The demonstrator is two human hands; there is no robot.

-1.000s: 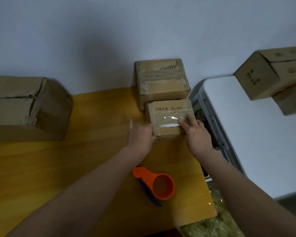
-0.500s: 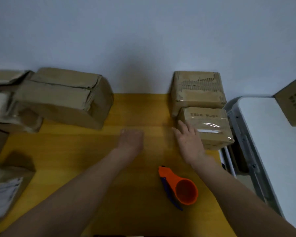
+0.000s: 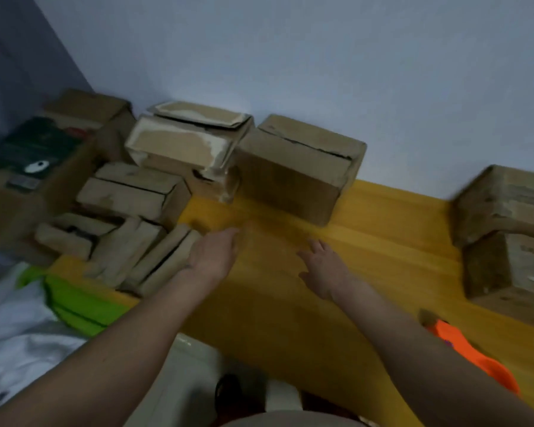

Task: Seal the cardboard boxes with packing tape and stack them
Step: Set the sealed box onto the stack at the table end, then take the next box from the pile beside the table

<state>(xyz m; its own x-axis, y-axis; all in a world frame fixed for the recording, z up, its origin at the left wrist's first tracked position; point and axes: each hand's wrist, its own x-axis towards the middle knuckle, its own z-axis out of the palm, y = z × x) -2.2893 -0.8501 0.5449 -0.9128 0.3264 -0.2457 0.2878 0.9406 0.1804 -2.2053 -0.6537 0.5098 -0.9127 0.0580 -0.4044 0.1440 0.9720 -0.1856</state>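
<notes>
On the yellow wooden table (image 3: 383, 241) against a pale wall, we see worn brown cardboard boxes (image 3: 296, 167) heaped left of our hands — flat ones lean on edge, long axes running toward the wall. Our left hand (image 3: 213, 254) and right hand (image 3: 324, 269) hover apart, fingers loose, holding nothing; the orange tape dispenser (image 3: 472, 359) lies right of them.

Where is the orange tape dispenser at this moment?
In the head view the orange tape dispenser lies on the yellow table at the lower right, partly hidden behind the right forearm, below the stacked boxes.
</notes>
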